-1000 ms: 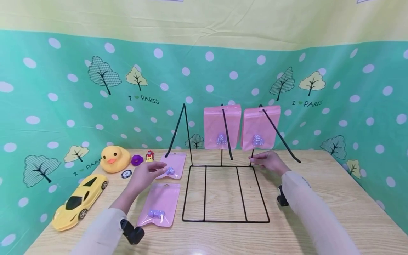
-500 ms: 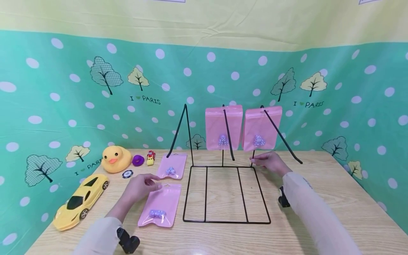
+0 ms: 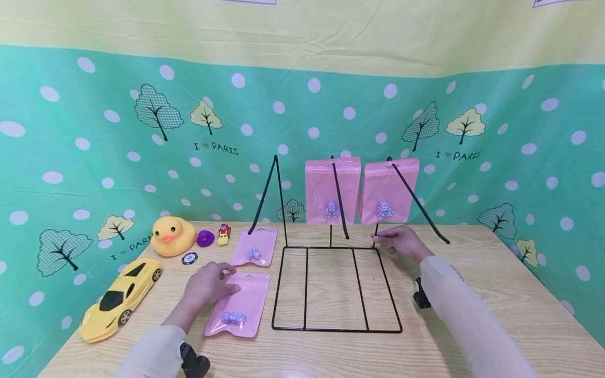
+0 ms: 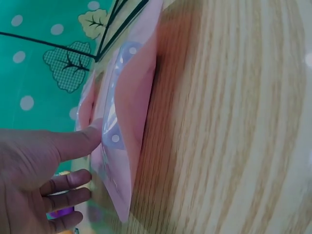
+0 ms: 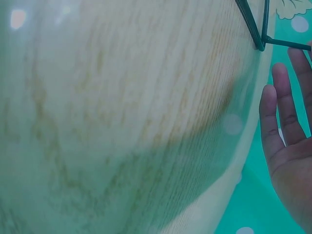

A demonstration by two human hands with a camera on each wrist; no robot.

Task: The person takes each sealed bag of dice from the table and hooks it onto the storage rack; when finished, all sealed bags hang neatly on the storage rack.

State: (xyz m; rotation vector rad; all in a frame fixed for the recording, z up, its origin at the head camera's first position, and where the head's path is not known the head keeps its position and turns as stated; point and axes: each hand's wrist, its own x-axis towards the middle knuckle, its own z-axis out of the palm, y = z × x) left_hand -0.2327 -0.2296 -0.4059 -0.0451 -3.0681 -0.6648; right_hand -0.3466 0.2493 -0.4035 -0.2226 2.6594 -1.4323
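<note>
A pink zip bag (image 3: 246, 299) with purple dice in its bottom lies flat on the table. My left hand (image 3: 206, 286) is at its upper left corner, the thumb over the bag and the index finger by the top edge. In the left wrist view, the left thumb (image 4: 80, 142) overlaps the bag while the other fingers stay apart from it. A second pink bag (image 3: 266, 241) lies just behind. With thumb and index finger my right hand (image 3: 403, 242) pinches an upright of the black wire display rack (image 3: 306, 294) near its back right corner.
Two pink bags (image 3: 317, 189) (image 3: 373, 191) hang on the rack's middle and right hooks; the left hook (image 3: 262, 197) is bare. At left are a yellow toy car (image 3: 118, 302), a rubber duck (image 3: 173, 236), a poker chip (image 3: 189, 258), a purple ring (image 3: 205, 238) and a small red-yellow toy (image 3: 224, 234).
My left hand has come down from the far bag toward the near one, its thumb now over that bag's upper part. The right hand has kept its place on the rack.
</note>
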